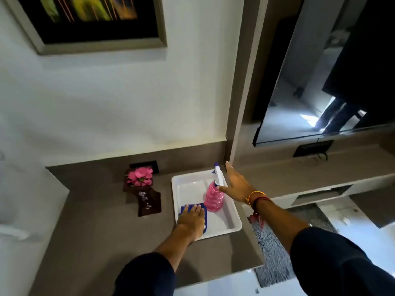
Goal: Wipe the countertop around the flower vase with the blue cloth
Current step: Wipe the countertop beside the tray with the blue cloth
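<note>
On the far left of the brown surface (89,227) stands the flower vase (147,201), dark brown, with pink flowers (140,176) on top, close to the back wall and just beside the white tray (234,223). The surface around the vase looks not yet wiped.

Next comes the left hand (191,217), laid flat with its fingers spread over the blue cloth (203,212), which lies in the near-left corner of the tray. The hand covers most of the cloth; it presses on it rather than pinches it, so far as can be seen.

To the right, a pink spray bottle (213,198) stands upright in the tray. The right hand (236,184) is open, fingers extended, at the bottle's white trigger head; whether it touches the bottle I cannot tell.

The step in hand seems to be taking up the cloth. To do it well, gather the cloth into the palm so none trails, lift it clear of the tray's rim, then wipe close around the vase base with 1 hand, steadying the tall vase so it does not tip.
</note>
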`<action>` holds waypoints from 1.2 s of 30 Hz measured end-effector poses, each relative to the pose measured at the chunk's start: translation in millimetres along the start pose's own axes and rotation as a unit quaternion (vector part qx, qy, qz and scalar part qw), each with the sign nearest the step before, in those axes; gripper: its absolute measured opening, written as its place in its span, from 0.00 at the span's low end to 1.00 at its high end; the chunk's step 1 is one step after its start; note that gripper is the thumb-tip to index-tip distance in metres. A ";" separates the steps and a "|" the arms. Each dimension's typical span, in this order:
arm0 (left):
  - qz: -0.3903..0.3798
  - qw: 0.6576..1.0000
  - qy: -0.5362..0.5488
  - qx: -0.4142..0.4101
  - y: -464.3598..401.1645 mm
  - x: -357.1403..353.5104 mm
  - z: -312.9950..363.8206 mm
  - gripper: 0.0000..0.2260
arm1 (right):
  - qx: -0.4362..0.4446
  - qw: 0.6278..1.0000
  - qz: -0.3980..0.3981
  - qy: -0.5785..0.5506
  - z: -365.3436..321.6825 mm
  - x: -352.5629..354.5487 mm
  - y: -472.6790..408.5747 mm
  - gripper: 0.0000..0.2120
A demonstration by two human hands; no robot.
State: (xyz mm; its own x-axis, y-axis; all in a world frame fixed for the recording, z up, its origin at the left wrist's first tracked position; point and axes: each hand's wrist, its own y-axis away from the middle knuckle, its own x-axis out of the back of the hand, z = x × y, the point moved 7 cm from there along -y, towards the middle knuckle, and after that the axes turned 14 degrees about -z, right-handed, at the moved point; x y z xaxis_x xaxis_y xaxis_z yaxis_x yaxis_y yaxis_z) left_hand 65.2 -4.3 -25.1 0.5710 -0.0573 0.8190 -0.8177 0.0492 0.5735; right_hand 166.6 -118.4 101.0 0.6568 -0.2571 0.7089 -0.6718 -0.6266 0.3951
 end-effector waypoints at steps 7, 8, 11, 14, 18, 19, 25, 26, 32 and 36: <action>-0.006 0.997 0.049 0.059 -38.3 -44.8 -11.0 0.38 | 0.042 0.990 0.009 -0.138 40.0 -38.1 -39.6 0.46; 0.004 0.997 0.046 0.066 -40.9 -44.4 -12.8 0.39 | 0.054 0.988 0.021 -0.144 39.6 -38.6 -44.8 0.46; 0.021 0.996 0.040 0.077 -52.7 -46.2 -13.1 0.38 | 0.076 0.981 0.046 -0.171 38.8 -42.3 -62.6 0.43; 0.049 0.997 0.020 0.064 -54.9 -44.8 -12.0 0.35 | 0.083 0.972 0.080 -0.204 36.2 -41.9 -73.8 0.38; 0.080 0.996 -0.007 0.037 -50.6 -40.7 -9.0 0.30 | 0.085 0.964 0.128 -0.218 33.4 -44.4 -76.6 0.23; 0.083 0.996 -0.007 0.033 -51.4 -39.4 -9.2 0.28 | 0.081 0.963 0.139 -0.215 32.0 -44.2 -76.9 0.22; 0.175 0.984 0.028 0.020 -28.0 -7.4 -24.1 0.27 | 0.080 0.966 0.202 -0.141 6.9 -35.1 -77.8 0.19; 0.193 0.981 0.020 0.014 -16.9 -0.4 -29.1 0.28 | 0.088 0.967 0.206 -0.123 -4.3 -34.3 -75.2 0.18; 0.230 0.971 0.011 0.069 66.0 26.0 -73.2 0.34 | 0.101 0.972 0.208 -0.046 -85.7 -42.4 -44.6 0.16; 0.221 0.966 0.038 0.126 116.0 10.6 -114.7 0.29 | 0.083 0.987 0.137 -0.019 -136.7 -93.2 -32.6 0.10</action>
State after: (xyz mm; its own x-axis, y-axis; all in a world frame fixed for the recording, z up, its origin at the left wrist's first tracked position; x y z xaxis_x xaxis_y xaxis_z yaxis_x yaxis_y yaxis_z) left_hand -15.2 115.2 52.3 0.1571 -0.0129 0.9875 -0.9693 -0.1936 0.1517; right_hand 80.5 26.6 101.9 0.4723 -0.4602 0.7518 -0.7630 -0.6405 0.0872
